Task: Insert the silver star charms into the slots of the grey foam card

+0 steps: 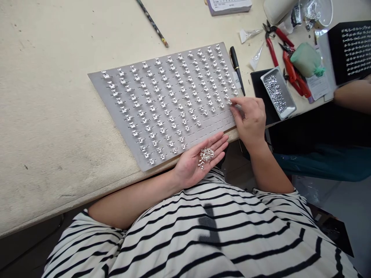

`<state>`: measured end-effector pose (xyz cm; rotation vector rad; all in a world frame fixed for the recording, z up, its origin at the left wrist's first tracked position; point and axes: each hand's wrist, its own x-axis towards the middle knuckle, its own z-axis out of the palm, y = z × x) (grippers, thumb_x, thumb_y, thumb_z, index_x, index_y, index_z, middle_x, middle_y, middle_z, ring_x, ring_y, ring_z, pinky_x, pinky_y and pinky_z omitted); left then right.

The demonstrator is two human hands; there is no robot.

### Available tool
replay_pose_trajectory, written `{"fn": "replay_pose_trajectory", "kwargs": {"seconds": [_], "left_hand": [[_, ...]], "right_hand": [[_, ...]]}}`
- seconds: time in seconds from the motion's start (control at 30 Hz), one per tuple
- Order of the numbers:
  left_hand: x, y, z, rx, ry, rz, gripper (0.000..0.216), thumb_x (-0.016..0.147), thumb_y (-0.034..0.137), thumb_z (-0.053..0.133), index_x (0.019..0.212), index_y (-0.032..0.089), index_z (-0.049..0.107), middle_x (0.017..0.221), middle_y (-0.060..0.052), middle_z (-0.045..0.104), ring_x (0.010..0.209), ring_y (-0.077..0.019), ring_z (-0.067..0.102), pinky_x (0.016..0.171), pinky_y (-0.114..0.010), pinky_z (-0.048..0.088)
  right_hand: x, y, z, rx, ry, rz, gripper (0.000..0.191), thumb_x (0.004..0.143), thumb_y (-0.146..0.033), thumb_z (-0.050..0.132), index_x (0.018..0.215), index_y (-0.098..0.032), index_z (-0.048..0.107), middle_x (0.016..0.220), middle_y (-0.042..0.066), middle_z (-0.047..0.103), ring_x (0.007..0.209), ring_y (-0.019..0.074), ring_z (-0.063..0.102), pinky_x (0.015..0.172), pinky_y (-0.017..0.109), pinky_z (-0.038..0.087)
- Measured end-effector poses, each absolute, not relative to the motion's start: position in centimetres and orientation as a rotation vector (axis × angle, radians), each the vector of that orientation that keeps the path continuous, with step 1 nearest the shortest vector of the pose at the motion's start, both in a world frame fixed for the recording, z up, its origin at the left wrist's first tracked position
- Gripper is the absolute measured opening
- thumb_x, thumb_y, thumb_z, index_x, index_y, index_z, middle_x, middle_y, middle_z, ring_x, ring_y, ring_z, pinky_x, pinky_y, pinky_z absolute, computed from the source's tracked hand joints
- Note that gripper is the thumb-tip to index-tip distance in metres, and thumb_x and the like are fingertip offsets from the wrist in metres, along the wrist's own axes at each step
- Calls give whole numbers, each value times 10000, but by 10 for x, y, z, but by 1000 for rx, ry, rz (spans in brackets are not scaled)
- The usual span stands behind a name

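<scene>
My left hand (199,160) lies palm up at the table's front edge, fingers stretched out. A small heap of loose silver jewellery pieces (206,155) rests on its palm and fingers. My right hand (249,119) is at the right edge of a grey slotted pad (116,116), thumb and forefinger pinched at a small silver jewellery piece (230,102); the fingers partly cover it. Rows of shiny silver pieces (158,90) stand in the pad's slits. Bare slits show along the near right part of the pad, between my two hands.
A black pen (237,69) lies beside the pad, and a patterned pencil (153,25) beyond it. At right are a tray of silver bits (278,92), red-handled pliers (272,50), a green pouch (307,60) and a black pad (352,50). Another person's arm (352,94) reaches in there.
</scene>
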<state>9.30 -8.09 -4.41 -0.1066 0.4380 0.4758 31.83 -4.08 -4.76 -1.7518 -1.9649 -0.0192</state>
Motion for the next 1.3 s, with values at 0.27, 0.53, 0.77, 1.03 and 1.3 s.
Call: {"fn": "replay_pose_trajectory", "kwargs": {"seconds": [0.27,0.53,0.77,1.03,1.3], "left_hand": [[97,-82,-44,-157,455,500,410,1086,345,401,1337,178,679,1460,-71,633,1415,-197,540,1099,-272,497],[99,-87,-35,-139,562,548,317,1061,273,475,1138,153,758,1202,-78,716,1038,-139,667,855,-201,526],[90,-93,-36,-75,568,620,250,1026,253,554,1047,164,787,1170,-66,729,1059,-150,669,928,-240,532],[82,-94,-35,44,638,596,214,963,254,695,1154,242,791,1095,-24,750,985,-112,668,988,-255,521],[81,-97,-42,164,613,572,255,888,312,805,1127,223,784,1099,-25,737,976,-90,660,933,-214,520]], "right_hand": [[282,-111,-19,-1403,-2286,196,484,907,-363,740,1368,-311,604,1171,65,758,1034,245,703,925,410,567],[262,-122,-13,-1399,-2288,308,239,939,-200,673,1155,-299,697,1038,20,788,950,210,703,833,393,567],[262,-117,-1,-1339,-2236,469,340,926,-121,658,1211,-306,674,1083,3,804,970,194,746,845,388,586],[262,-109,5,-1454,-2229,297,287,891,-132,694,1114,-308,658,1046,17,780,933,219,712,846,413,577],[263,-112,3,-1492,-2211,241,184,881,-140,707,1013,-254,645,994,46,712,936,213,668,855,379,547]]}}
